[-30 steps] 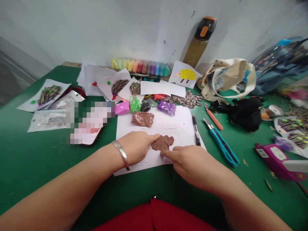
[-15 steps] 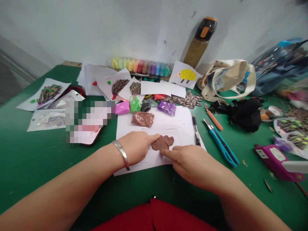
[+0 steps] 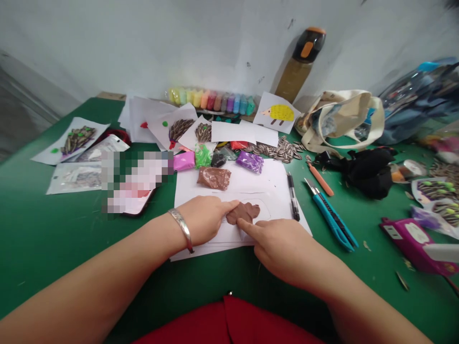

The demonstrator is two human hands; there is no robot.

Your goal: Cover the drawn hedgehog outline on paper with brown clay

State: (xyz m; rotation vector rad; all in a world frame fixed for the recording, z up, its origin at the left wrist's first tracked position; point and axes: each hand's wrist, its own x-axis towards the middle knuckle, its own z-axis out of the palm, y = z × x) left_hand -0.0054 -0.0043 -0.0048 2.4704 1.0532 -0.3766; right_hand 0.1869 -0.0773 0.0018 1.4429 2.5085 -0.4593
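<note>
A flattened patch of brown modelling clay lies on a white sheet of paper with a faint pencil outline around it. My left hand, with a silver bracelet at the wrist, has its index finger stretched onto the clay's upper left edge. From the right, the index fingertip of my right hand presses the clay's lower edge, the other fingers curled under. Neither hand grips anything. Just above lies a brown clay packet, with a purple packet beyond it.
A pen, a blue utility knife and an orange tool lie to the right. On the left is a phone. Sunflower seeds, seed-covered pictures and a bottle stand farther back.
My right index fingertip has shifted slightly left and up along the clay's lower edge. The left hand stays in place on the clay. The view has moved slightly.
</note>
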